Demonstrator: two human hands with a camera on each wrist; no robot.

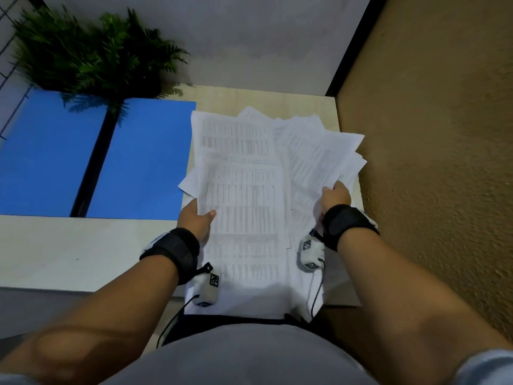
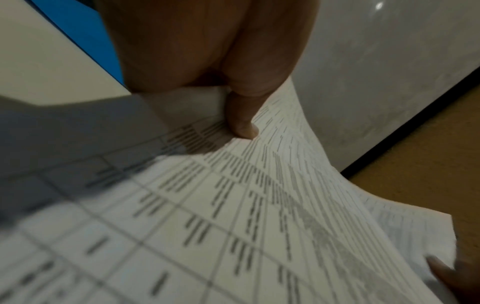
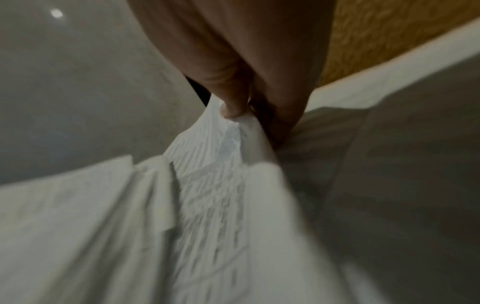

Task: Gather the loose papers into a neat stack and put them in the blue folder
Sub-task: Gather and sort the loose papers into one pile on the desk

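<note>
Several white printed papers point(image 1: 241, 190) form an uneven, fanned bundle over the right end of the table, sheets splaying toward the far right point(image 1: 333, 151). My left hand point(image 1: 198, 218) pinches the bundle's left edge, thumb on top of the printed sheet point(image 2: 241, 127). My right hand point(image 1: 334, 195) pinches the right-hand sheets, and in the right wrist view the thumb point(image 3: 233, 102) presses crumpled paper point(image 3: 215, 164) against the fingers. The blue folder point(image 1: 138, 159) lies open and flat on the table to the left, black spine point(image 1: 94, 162) down its middle, its right edge beside the papers.
A green fern-like plant point(image 1: 91, 54) stands at the back left, its fronds hanging over the folder. A rough ochre wall point(image 1: 433, 162) runs close along the right of the table. The light table top point(image 1: 69, 251) shows in front of the folder.
</note>
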